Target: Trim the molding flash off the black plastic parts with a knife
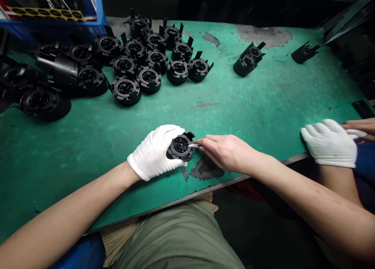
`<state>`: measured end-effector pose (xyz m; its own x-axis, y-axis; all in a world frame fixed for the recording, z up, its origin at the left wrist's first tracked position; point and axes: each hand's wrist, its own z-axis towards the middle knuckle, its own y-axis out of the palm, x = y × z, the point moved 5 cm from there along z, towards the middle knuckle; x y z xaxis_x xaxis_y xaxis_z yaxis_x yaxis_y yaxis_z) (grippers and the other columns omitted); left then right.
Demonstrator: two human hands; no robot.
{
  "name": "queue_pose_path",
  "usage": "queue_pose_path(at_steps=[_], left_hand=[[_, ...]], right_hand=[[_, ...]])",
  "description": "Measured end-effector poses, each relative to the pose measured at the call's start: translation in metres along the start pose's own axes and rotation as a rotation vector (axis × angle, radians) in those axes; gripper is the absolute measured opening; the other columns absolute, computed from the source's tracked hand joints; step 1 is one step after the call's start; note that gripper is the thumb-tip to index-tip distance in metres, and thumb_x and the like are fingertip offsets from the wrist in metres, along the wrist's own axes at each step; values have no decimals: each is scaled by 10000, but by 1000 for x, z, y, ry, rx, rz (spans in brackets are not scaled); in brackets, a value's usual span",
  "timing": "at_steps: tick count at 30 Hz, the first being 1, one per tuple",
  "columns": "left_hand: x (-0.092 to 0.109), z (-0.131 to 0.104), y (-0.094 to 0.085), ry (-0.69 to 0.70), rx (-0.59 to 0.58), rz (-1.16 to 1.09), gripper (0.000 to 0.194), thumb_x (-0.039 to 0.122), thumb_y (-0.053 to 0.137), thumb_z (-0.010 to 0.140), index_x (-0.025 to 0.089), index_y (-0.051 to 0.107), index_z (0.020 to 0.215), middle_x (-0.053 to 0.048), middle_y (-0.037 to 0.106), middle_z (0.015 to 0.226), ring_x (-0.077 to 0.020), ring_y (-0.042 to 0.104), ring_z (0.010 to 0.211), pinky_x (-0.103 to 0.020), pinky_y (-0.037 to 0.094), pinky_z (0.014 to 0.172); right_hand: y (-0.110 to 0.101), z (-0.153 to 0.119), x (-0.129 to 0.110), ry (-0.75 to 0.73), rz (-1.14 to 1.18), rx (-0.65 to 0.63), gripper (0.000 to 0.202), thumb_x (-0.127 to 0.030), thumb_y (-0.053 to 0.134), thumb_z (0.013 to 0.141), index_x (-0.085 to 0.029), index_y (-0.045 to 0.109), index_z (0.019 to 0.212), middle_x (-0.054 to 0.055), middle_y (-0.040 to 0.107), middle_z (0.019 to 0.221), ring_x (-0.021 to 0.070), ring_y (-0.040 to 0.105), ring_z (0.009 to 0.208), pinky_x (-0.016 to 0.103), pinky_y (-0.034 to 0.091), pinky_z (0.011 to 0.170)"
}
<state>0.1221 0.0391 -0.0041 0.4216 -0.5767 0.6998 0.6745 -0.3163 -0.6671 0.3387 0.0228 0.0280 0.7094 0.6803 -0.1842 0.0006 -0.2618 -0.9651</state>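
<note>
A round black plastic housing (181, 146) with a ringed hub and upright tabs sits near the front of the green table. My left hand (156, 151), in a white glove, wraps round its left side with the thumb at the near edge. From the right, my bare right hand (221, 150) pinches a small blade-like metal tool (192, 145). Its pale tip reaches over the housing's right rim; whether it touches I cannot tell. The tool's handle is hidden inside my fingers.
Several similar black housings (126, 90) stand in a cluster at the back left, by a blue bin (101, 15). More housings (247, 60) stand at the back right. A co-worker's gloved hand (331, 144) rests at the right table edge (293, 159).
</note>
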Motion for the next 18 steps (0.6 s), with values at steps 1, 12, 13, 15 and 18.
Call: queue_pose_path(at_steps=[1,12,13,15,18], left_hand=[[0,1,1,0,5,2,777,563,919,786,201,598,1394,-173,666,1398,-369,647,1304,-524,543,1140],[0,4,2,13,-15,6,734,527,897,821,200,575,1394,-152,708,1345,-359,691,1265,-512,569,1099],[0,4,2,6,-22,-4,709,517,899,819,207,586,1376,-145,713,1338,-355,698,1254,-511,573,1092],[0,4,3,-5,-31,-29,627,481,907,813,227,622,1311,-130,721,1331,-344,706,1246,-508,578,1088],[-1,1,1,0,32,-34,583,436,939,785,223,644,1241,-154,700,1383,-350,684,1298,-530,566,1113]], right_hand=[[0,1,0,-6,-22,-26,378,-336,338,1162,-154,666,1210,58,690,898,157,592,692,317,304,597],[-9,11,0,-215,-139,-114,264,-195,409,1116,-169,644,998,21,620,807,156,452,601,354,234,576],[-9,11,0,-231,-142,-114,254,-169,416,1103,-169,642,989,22,621,807,157,456,604,353,240,572],[-10,10,2,-247,-129,-92,251,-169,422,1102,-169,648,991,23,627,807,157,480,612,347,259,566],[-12,5,7,-196,-49,35,272,-261,415,1140,-162,668,1132,31,668,844,158,585,676,314,342,579]])
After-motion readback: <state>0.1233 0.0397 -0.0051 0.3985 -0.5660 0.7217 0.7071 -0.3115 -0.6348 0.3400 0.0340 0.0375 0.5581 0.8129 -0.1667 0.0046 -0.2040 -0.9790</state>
